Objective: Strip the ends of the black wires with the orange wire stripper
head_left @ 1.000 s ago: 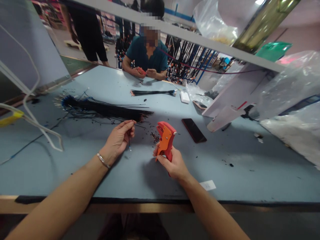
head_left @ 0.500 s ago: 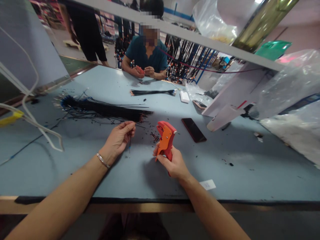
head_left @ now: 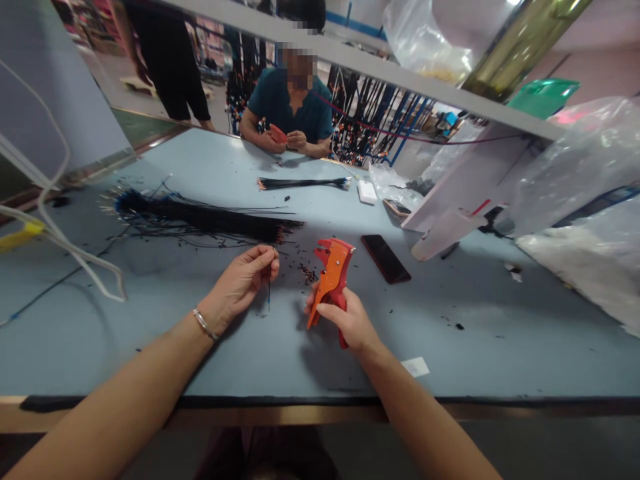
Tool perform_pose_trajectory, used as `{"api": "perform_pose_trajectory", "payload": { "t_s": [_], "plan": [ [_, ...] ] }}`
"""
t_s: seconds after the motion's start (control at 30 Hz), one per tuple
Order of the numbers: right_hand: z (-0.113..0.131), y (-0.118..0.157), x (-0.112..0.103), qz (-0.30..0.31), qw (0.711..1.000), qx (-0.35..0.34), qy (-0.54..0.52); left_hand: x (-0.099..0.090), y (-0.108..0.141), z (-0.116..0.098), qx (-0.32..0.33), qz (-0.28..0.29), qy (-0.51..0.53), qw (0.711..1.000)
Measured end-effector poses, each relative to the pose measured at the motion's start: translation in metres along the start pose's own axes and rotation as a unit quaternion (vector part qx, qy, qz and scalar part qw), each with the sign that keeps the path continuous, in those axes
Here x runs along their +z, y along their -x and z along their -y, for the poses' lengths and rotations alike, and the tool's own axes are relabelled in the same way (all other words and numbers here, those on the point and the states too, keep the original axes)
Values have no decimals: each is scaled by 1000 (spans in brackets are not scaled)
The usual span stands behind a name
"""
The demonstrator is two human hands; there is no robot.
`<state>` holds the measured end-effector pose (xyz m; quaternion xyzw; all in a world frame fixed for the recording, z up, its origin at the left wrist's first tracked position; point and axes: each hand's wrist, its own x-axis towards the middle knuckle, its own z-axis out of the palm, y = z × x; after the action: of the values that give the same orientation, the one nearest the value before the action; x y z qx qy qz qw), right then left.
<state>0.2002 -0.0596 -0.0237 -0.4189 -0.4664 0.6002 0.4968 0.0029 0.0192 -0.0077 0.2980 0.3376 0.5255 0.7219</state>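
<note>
Blue tabletop (head_left: 475,347) carries a black wire bundle (head_left: 210,220) ahead of both hands. Left hand (head_left: 243,283) pinches a short black wire (head_left: 269,293) between thumb and fingertips; the wire hangs lower and nearer the tool than a second ago. Right hand (head_left: 347,320) grips the orange wire stripper (head_left: 331,277), whose handles have spread and whose head has tilted rightward.
</note>
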Motion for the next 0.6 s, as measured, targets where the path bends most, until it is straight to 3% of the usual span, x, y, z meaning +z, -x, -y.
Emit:
{"api": "perform_pose_trajectory", "payload": {
  "t_s": [0.2,0.43,0.6],
  "plan": [
    [-1,0,0,-30,998,26,-43,0,-2,-1,17,-45,-44,998],
    [-1,0,1,-35,998,31,-39,-2,-3,2,82,-100,-87,988],
    [0,1,1,-6,1000,11,-25,1,1,3,79,-45,-126,988]
  ]
}}
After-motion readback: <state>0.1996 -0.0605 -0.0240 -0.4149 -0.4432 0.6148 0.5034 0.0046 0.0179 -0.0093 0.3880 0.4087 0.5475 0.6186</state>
